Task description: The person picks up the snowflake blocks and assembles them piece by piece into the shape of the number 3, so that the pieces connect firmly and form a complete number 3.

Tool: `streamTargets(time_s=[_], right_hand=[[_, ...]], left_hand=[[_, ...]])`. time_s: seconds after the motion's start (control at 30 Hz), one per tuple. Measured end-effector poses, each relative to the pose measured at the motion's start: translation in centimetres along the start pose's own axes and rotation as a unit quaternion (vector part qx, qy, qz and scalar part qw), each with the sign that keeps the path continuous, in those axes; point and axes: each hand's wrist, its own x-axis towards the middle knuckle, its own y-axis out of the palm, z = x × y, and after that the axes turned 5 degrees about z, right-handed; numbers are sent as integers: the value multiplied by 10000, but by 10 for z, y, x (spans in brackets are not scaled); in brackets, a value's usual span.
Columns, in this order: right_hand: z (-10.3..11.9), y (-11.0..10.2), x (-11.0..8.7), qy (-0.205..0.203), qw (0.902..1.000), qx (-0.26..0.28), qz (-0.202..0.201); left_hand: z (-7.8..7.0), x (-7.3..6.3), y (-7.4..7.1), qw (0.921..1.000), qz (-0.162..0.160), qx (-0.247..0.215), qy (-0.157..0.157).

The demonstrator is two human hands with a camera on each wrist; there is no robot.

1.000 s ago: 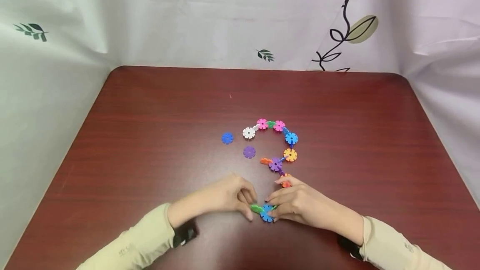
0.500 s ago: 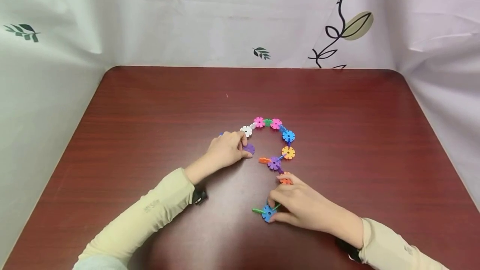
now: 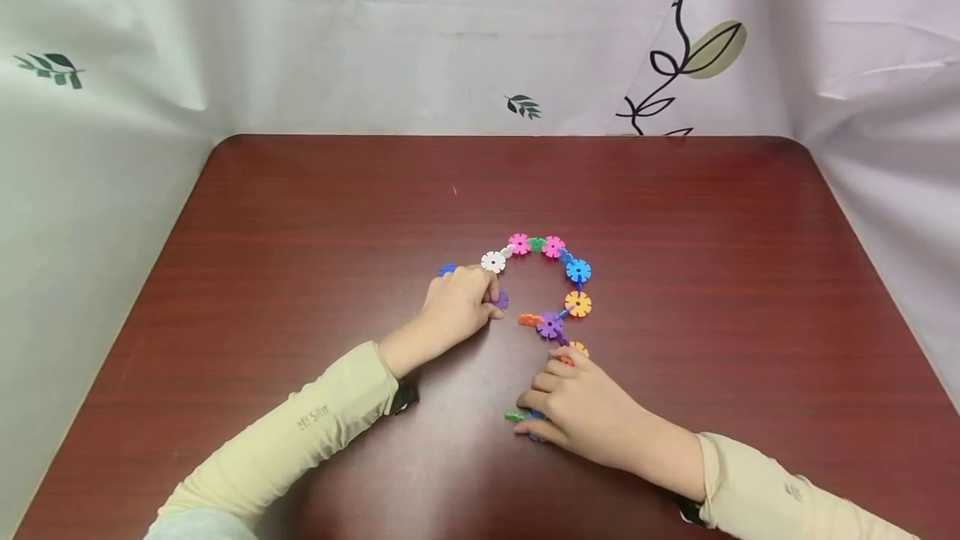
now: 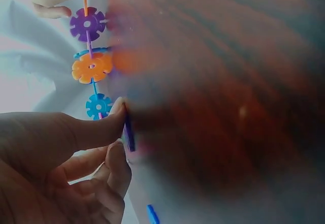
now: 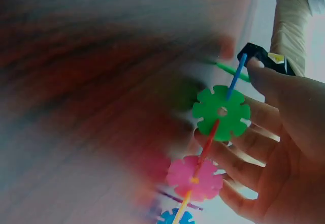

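Note:
In the head view my left hand [image 3: 459, 304] pinches a loose purple snowflake disc [image 3: 502, 299] at the table's middle. The left wrist view shows that purple disc [image 4: 129, 132] edge-on at the thumb and fingertips. A chain of slotted discs curves behind, from a white disc [image 3: 492, 262] past pink, green and blue to a yellow-orange disc [image 3: 577, 304]. It bends back through another purple disc [image 3: 550, 325] towards my right hand [image 3: 587, 413]. My right hand holds the near end, its thumb and fingers at a blue disc [image 5: 237, 76]; a green disc [image 5: 223, 113] lies over the other fingers.
A blue loose disc [image 3: 447, 270] lies just behind the left hand. An orange disc [image 3: 529, 319] juts left from the chain. The dark red table [image 3: 300, 215] ends at a white patterned curtain [image 3: 450, 48].
My left hand has left the green disc at the chain's near end and moved back to the purple disc. My right hand has shifted slightly left, covering most of the blue disc.

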Motion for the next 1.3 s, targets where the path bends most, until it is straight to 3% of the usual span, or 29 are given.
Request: streamTargets(time_s=[0.27, 0.33, 0.4, 0.43, 0.47, 0.57, 0.6, 0.63, 0.67, 0.73, 0.87, 1.13, 1.3], right_hand=[[1, 1, -5, 9, 9998, 14, -207], [1, 3, -7, -15, 9996, 21, -295], [1, 4, -7, -32, 9991, 60, -416], [1, 5, -7, -41, 9988, 65, -479], [0, 5, -7, -54, 9985, 63, -540], [-2, 6, -7, -114, 9975, 66, -692], [-2, 6, -7, -150, 9972, 66, -733], [-3, 6, -7, -190, 9969, 52, -763], [-3, 6, -7, -227, 9967, 64, -776], [-4, 7, -7, -313, 9962, 77, -814], [-3, 7, -7, -422, 9949, 80, -910], [-3, 5, -6, -562, 9941, 0, -932], [-6, 5, -6, -559, 9917, -63, -1156]], left_hand=[[5, -14, -2, 9988, 473, 8, 136], [6, -21, -2, 9965, 721, -335, 267], [8, -28, -1, 9853, 1192, -1151, 417], [8, -32, 0, 9707, 1552, -1782, 446], [9, -37, 1, 9491, 1904, -2473, 435], [7, -51, 6, 8612, 2867, -4193, 176], [7, -56, 9, 8379, 3070, -4512, 101], [6, -59, 11, 8224, 3199, -4705, 32], [6, -62, 14, 8175, 3240, -4761, 37], [6, -66, 18, 8173, 3229, -4772, 56], [8, -67, 24, 8266, 3044, -4734, -34], [0, -64, 19, 8170, 3063, -4886, 33], [-1, -64, 16, 8165, 3104, -4869, -4]])
